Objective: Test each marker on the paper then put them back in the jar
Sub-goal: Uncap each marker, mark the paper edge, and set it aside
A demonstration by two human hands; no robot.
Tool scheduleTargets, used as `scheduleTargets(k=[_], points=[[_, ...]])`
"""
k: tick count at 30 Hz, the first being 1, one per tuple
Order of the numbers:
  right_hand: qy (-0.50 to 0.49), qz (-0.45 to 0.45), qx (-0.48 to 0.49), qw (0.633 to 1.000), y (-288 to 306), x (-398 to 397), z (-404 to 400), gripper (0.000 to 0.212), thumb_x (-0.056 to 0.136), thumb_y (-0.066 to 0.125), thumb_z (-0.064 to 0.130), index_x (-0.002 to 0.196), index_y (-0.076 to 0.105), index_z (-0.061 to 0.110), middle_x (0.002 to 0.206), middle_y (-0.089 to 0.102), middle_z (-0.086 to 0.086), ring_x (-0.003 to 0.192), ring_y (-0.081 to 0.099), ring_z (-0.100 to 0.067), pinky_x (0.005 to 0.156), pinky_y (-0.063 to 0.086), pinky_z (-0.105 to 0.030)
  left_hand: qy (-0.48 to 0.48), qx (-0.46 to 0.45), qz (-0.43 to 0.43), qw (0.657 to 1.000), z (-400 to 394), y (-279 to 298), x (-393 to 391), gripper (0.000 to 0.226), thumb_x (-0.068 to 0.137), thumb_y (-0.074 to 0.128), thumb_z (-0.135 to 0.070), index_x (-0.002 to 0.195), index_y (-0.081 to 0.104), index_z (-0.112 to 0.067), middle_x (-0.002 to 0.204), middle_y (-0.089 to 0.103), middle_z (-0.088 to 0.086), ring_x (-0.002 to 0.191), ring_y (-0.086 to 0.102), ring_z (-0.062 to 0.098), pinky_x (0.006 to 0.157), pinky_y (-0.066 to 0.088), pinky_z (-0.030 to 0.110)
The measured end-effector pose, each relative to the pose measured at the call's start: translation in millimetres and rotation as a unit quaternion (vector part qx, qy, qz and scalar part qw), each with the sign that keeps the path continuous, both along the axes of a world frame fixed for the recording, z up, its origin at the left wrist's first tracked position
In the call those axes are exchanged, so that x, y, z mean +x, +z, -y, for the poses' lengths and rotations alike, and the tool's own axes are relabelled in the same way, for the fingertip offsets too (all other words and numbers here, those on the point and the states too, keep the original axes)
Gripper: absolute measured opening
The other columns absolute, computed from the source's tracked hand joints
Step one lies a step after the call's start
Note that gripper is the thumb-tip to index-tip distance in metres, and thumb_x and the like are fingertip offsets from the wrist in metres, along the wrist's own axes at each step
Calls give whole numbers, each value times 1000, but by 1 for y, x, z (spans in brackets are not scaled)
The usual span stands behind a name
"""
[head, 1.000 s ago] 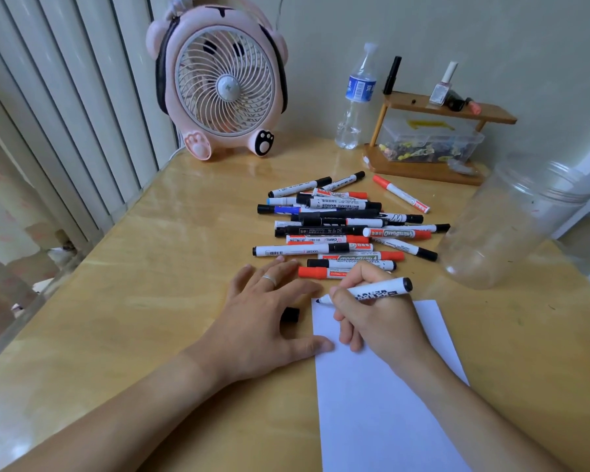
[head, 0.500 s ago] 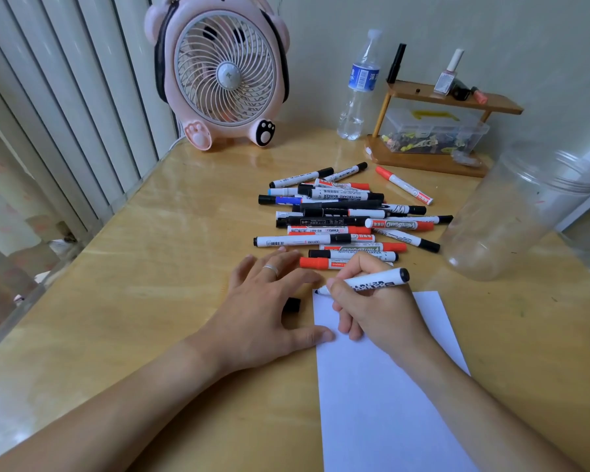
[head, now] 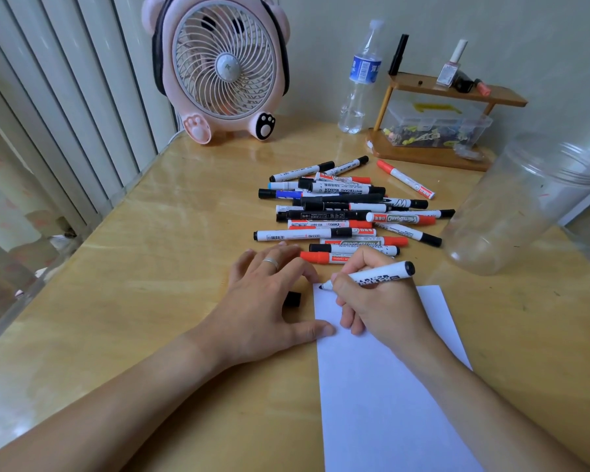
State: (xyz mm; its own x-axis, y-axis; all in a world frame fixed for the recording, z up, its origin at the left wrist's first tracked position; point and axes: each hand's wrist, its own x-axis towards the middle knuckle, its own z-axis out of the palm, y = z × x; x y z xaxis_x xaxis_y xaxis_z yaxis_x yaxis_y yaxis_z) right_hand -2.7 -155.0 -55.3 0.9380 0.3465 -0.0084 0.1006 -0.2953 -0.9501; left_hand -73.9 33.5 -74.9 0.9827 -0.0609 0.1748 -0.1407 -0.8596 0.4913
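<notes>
The person's right hand [head: 382, 301] gripped a white-barrelled black marker [head: 372, 275] in a writing hold, its uncapped tip touching the top left corner of the white sheet of paper [head: 389, 403] on the pale wooden table [head: 150, 267]. The left hand [head: 266, 301] lay flat with relaxed fingers beside the sheet, its thumb on the paper's left edge to steady it, holding nothing; a small black cap [head: 292, 299] sat on the table just under its fingers. The step in hand looked to be the first test stroke, as no mark yet showed on the sheet. Next would come a short drawn line, then recapping the marker and carrying it to the clear plastic jar [head: 518, 206], which stood at the right, apparently with no markers in it, though its glare made that hard to confirm. The heap of red, black and blue markers [head: 348, 212] waited just beyond the hands. Several barrels read "WHITEBOARD MARKER"; the held marker's print was too blurred to read.
</notes>
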Motion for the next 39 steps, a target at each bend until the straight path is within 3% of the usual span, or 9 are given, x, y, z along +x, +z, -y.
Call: scheduleTargets(k=[17,21,24,28,32,39], points=[[3,-6,11,1000,-1,1,-1,17,95,67,8,83,56,5,64,65,-21,44,58,-27,40,41,-27,-6,10,-8,1000,-1,2,0,67,71,49,-89,121,45,-44,154,32,-15,152,16,4,124,5,46],[6,-22,21,1000,0,0,0,18,94,64,3,81,53,1,60,62,-14,39,54,-24,39,37,-24,4,-17,-28,999,-2,9,-1,49,76,36,-65,107,38,-26,136,46,-11,139,32,7,122,8,35],[13,-22,48,998,1,-1,3,20,96,62,3,78,53,7,60,61,-12,40,54,-26,40,36,-27,-10,-10,-33,999,-6,9,0,37,76,28,-50,99,38,-23,134,48,-8,142,30,6,123,11,40],[53,-22,95,994,3,-3,7,23,96,68,10,78,53,11,62,59,-13,41,52,-24,44,34,-27,2,-23,11,1000,-9,5,2,12,93,43,-32,104,42,-26,125,53,-10,130,44,11,116,27,43],[65,-2,125,990,8,-6,8,19,85,66,20,84,54,6,62,60,-12,41,52,-22,40,35,-23,5,-61,57,997,-7,8,4,23,95,63,-14,107,48,-26,113,53,-10,110,50,18,99,44,47],[99,19,102,990,10,-8,7,16,87,70,18,87,58,8,63,58,-18,46,54,-21,41,38,-26,-31,-95,96,990,3,12,1,23,95,63,-10,107,54,-26,110,52,-13,106,50,14,92,46,45]])
